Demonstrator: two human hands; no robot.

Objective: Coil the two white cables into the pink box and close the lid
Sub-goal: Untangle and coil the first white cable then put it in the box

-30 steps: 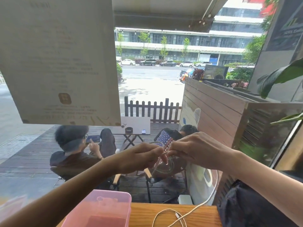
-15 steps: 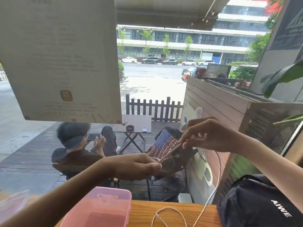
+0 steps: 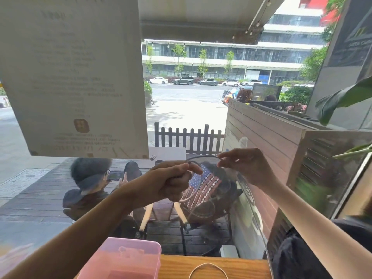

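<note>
Both hands are raised in front of the window, above the table. My left hand (image 3: 173,183) is closed around a coil of white cable (image 3: 203,193), whose loops hang below the fist. My right hand (image 3: 244,167) pinches the same cable a little to the right, and a short arc of cable (image 3: 203,157) bridges the two hands. The cable's free length runs down past my right arm toward the table, blurred. The pink box (image 3: 122,260) stands at the bottom left with its translucent lid (image 3: 130,247) down. Another loop of white cable (image 3: 208,267) lies on the wooden table.
The wooden table (image 3: 241,267) meets a window pane just beyond the box. A paper notice (image 3: 74,77) hangs on the glass at upper left. Outside, a person sits on a deck chair. A dark bag (image 3: 298,258) lies at my right.
My right hand has moved back in toward the left hand, laying another arc of cable over the coil. The left hand has risen slightly, still gripping the coil.
</note>
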